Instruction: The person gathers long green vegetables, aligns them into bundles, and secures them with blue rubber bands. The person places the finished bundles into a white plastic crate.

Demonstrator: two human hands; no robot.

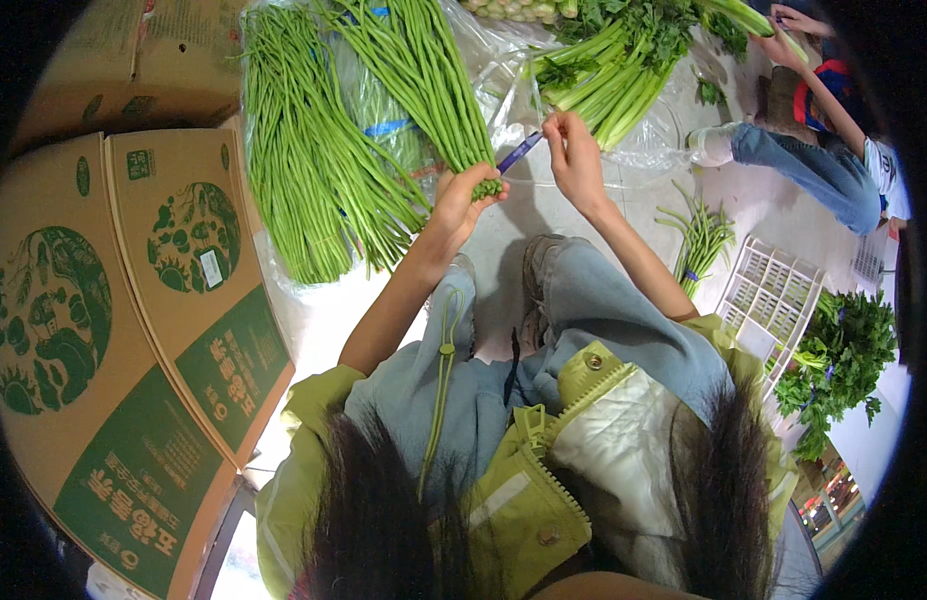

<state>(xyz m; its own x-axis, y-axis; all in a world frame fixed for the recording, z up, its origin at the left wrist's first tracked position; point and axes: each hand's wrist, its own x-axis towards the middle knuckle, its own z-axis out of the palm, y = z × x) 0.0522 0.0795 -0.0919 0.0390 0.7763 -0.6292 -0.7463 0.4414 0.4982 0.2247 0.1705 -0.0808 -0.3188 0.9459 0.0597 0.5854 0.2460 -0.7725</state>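
Note:
My left hand (pixel 463 196) grips the near ends of a bundle of green yardlong beans (pixel 426 90). A purple tape strip (pixel 519 153) stretches from that bundle to my right hand (pixel 572 154), whose thumb and fingertips pinch its far end. More long beans (pixel 298 150) lie to the left on clear plastic, and a blue band (pixel 387 127) wraps beans lying under the plastic between the two heaps. Celery stalks (pixel 613 82) with leaves rest just beyond my right hand. A smaller bunch of beans (pixel 701 240) with a purple tie lies on the floor to the right.
Printed cardboard boxes (pixel 141 300) stand along the left. On the right are a white plastic crate (pixel 771 289) and leafy celery bunches (pixel 838 360). At the upper right another person's hand (pixel 782 49) holds a celery stalk; their leg (pixel 808 169) reaches toward the plastic sheet (pixel 651 154).

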